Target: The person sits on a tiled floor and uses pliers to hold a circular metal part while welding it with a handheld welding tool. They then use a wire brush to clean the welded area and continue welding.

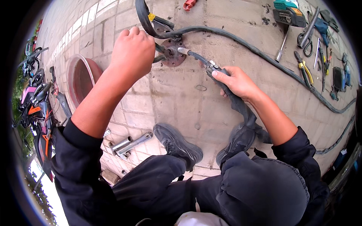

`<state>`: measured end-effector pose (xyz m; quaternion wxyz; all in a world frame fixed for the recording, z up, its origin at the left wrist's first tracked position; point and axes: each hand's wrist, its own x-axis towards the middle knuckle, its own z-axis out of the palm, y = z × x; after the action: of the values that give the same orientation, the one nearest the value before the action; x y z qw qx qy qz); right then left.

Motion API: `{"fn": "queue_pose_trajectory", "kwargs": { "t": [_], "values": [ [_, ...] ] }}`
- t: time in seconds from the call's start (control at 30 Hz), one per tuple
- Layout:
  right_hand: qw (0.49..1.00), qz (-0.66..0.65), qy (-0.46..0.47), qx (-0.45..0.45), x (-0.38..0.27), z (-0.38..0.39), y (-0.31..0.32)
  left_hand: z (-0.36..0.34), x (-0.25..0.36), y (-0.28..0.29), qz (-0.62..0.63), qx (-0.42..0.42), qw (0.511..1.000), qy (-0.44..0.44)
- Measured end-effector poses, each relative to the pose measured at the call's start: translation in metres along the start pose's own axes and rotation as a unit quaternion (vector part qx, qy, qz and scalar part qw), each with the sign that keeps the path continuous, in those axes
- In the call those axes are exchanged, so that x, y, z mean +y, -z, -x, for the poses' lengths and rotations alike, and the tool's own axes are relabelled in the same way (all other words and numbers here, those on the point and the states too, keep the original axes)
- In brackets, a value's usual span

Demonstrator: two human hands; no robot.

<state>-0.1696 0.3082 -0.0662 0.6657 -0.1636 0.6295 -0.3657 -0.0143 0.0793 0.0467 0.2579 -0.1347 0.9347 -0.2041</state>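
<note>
My right hand (235, 81) grips the handle of a welding torch (200, 58), its thumb lying along the top. The torch's nozzle points left and reaches the edge of a round, rusty metal flange (173, 62) with holes round its rim. On the left of the flange, my left hand (132, 51) is closed in a fist, back of the hand up. Dark bent metal bars (160, 58) come out from under that fist and run to the flange. What lies inside the fist is mostly hidden. From the torch a black sleeved cable (245, 113) hangs down past my right shoe.
A thick black cable (241, 40) crosses the paving. At far right lie a cordless drill (288, 16), a screwdriver (282, 45), pliers (302, 67) and scissors (307, 47). A reddish bowl (71, 83) stands left. Metal tubes (132, 145) lie by my left shoe (177, 145); motorcycles (37, 109) stand further left.
</note>
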Motion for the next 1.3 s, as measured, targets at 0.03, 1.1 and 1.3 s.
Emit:
{"fn": "queue_pose_trajectory", "kwargs": {
  "t": [0.03,1.1,1.3],
  "values": [
    [1.0,0.022,0.01,-0.003,-0.002,-0.001,0.001,0.0,0.0,0.001,0.003,-0.007,1.0,-0.001],
    [0.999,0.006,0.023,-0.025,0.005,-0.017,0.0,0.002,0.001,-0.002,0.066,0.024,0.998,-0.003],
    [0.999,-0.021,-0.021,-0.042,-0.002,-0.026,0.008,0.001,0.001,-0.003,0.06,0.027,0.998,-0.005]
  ]
}}
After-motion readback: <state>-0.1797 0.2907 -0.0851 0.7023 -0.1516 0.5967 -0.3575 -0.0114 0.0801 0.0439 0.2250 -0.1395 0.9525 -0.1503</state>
